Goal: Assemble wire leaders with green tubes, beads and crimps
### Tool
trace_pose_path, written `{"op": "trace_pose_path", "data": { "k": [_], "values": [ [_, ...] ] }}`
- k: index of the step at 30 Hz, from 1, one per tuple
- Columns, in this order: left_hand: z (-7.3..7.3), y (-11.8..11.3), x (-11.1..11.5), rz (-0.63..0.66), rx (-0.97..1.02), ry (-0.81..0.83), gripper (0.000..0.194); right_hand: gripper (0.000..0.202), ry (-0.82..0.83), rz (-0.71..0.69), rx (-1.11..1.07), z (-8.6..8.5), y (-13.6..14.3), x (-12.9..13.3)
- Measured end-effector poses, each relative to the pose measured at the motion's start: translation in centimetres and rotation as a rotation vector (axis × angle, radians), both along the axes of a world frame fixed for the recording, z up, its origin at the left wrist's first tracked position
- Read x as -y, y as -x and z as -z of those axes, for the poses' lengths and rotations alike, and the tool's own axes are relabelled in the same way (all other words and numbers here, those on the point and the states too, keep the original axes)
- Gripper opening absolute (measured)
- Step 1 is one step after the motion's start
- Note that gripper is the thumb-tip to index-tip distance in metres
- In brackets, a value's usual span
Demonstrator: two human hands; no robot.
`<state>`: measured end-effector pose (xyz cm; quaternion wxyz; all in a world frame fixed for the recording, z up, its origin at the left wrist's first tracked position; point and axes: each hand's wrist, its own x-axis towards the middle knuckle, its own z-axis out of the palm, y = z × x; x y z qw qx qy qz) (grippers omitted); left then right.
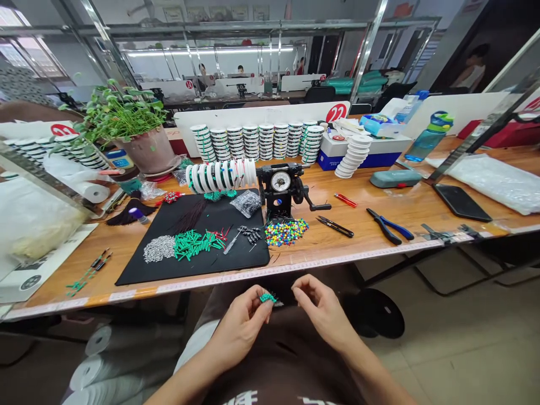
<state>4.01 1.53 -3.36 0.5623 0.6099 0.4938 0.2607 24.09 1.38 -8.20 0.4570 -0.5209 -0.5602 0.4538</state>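
Right now, low in the middle of the frame, a small green beaded piece [267, 297] sits pinched between the thumb and fingertips of your left hand [243, 326], held over your lap, just below the table edge [295, 269]. Your right hand [321, 306] is beside it, fingers curled together near the piece's dark end; whether they grip a thread there is too small to tell. Above, on the black mat [198, 239], lie green tubes [194, 243] and silver pieces [159, 248]; coloured beads [286, 232] are heaped before the winder [280, 188], with scissors [335, 226] and pliers [388, 225] to the right. The risk, as I judge it: you work off the table, so a loosened pinch would drop beads to the floor.
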Motion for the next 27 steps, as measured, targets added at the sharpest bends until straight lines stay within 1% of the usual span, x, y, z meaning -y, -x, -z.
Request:
{"op": "trace_pose_path", "data": {
  "k": [2, 5, 9, 13, 17, 21, 27],
  "values": [
    [0.2, -0.1, -0.1, -0.012, 0.015, -0.015, 0.03, 0.027, 0.052, -0.087, -0.134, -0.8, 0.7, 0.4],
    [0.3, -0.3, -0.1, -0.037, 0.042, 0.015, 0.031, 0.031, 0.103, -0.097, -0.18, -1.1, 1.4, 1.0],
    [0.1, -0.5, -0.1, -0.051, 0.061, 0.097, 0.034, 0.034, 0.134, -0.073, -0.178, -0.3, 1.6, 1.2],
    [0.1, -0.5, -0.1, -0.052, 0.121, 0.147, 0.036, 0.032, 0.077, -0.077, -0.112, 0.7, 1.3, 1.2],
    [0.2, -0.6, -0.1, -0.034, 0.194, 0.256, 0.036, 0.026, 0.004, -0.053, 0.017, 1.3, 1.0, 1.3],
    [0.2, -0.7, -0.1, -0.033, 0.261, 0.32, 0.033, 0.024, -0.018, -0.058, 0.05, 1.2, 0.9, 1.4],
    [0.1, -0.8, -0.1, -0.024, 0.243, 0.333, 0.031, 0.023, 0.03, -0.086, -0.058, 0.4, 1.1, 1.7]
  ]
}}
